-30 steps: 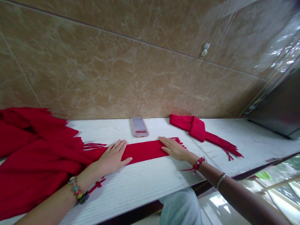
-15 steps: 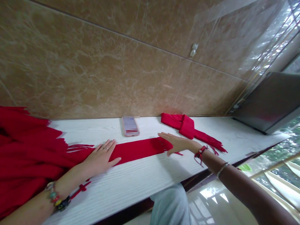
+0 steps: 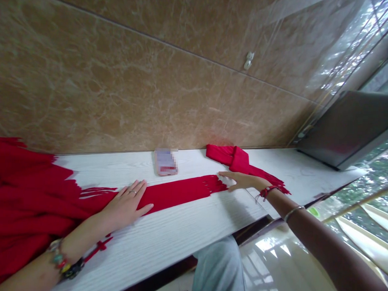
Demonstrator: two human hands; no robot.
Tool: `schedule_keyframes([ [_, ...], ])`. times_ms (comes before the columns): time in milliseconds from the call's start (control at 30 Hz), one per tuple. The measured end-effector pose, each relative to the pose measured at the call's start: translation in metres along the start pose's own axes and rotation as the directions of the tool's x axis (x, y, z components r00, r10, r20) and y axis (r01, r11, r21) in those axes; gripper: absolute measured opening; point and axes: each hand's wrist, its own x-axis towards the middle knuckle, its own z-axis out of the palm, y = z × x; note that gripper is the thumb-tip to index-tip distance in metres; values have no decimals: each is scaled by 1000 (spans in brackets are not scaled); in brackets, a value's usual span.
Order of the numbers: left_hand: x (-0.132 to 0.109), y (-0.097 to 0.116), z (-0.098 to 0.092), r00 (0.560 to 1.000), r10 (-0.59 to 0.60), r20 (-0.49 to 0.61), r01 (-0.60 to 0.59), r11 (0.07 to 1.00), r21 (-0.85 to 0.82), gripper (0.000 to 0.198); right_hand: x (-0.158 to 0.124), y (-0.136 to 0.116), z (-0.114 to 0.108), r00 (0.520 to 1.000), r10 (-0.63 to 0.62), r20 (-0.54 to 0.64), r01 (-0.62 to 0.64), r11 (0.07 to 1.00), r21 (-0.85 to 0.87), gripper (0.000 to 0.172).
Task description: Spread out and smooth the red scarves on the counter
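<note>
A long red scarf [image 3: 176, 194] lies flat in a narrow strip on the white wood-grain table [image 3: 165, 233]. Its fringe spreads at the right end. My left hand [image 3: 126, 204] rests palm down on the strip's left part, fingers spread. Beside the tips of the fringe is my right hand [image 3: 242, 181], with thumb and fingers apart and nothing visibly held. A second red scarf [image 3: 241, 160], folded into a band with a fringed tail, lies behind my right hand near the wall. At the left, a large heap of red fringed cloth [image 3: 29, 203] covers the table.
A phone [image 3: 166, 162] lies behind the strip, close to the brown marbled wall [image 3: 119, 87]. At the far right end of the table stands a dark grey box-like object [image 3: 350, 127]. My knee [image 3: 220, 265] shows under the front edge.
My right hand has moved right, off the scarf's end to the tips of its fringe, which now shows spread out. My left hand stays on the strip. The view has shifted slightly.
</note>
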Motion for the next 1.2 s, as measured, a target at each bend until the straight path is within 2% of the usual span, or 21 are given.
schedule_keyframes([
  [67,-1,1,-1,1000,-1,-3,1,1000,-13,75,6,-8,-5,999,-12,35,11,1000,10,70],
  [133,-2,1,-2,1000,-2,-4,2,1000,-22,75,19,-31,-6,998,-58,-1,58,998,25,75],
  [200,-3,2,-4,1000,-5,7,5,1000,-21,75,36,-65,0,986,-142,-85,146,989,32,68],
  [300,-4,4,-5,1000,-14,22,14,1000,-20,75,60,-118,23,945,-276,-174,280,960,-2,63],
  [400,-5,4,-5,1000,-10,24,10,1000,-29,75,71,-147,51,930,-339,-143,335,941,-50,60],
  [467,-6,4,-5,999,-5,34,7,999,-33,77,70,-148,64,935,-329,-134,319,944,-88,58],
  [533,-7,4,-6,999,-5,43,7,999,-36,77,66,-138,70,942,-302,-146,287,951,-116,56],
  [767,-8,6,-6,999,2,36,0,999,-40,77,44,-78,67,972,-165,-169,139,978,-156,51],
  [867,-8,6,-5,1000,8,16,-7,998,-57,77,39,-73,61,977,-131,-170,99,978,-184,50],
  [967,-8,5,-4,1000,7,4,-7,997,-71,76,46,-99,53,971,-155,-182,117,972,-204,51],
  [1133,-10,6,-5,1000,0,6,1,998,-66,76,77,-178,53,895,-409,-179,376,906,-193,54],
  [1200,-10,6,-5,1000,-1,7,1,998,-64,77,86,-195,60,880,-452,-145,425,886,-186,54],
])
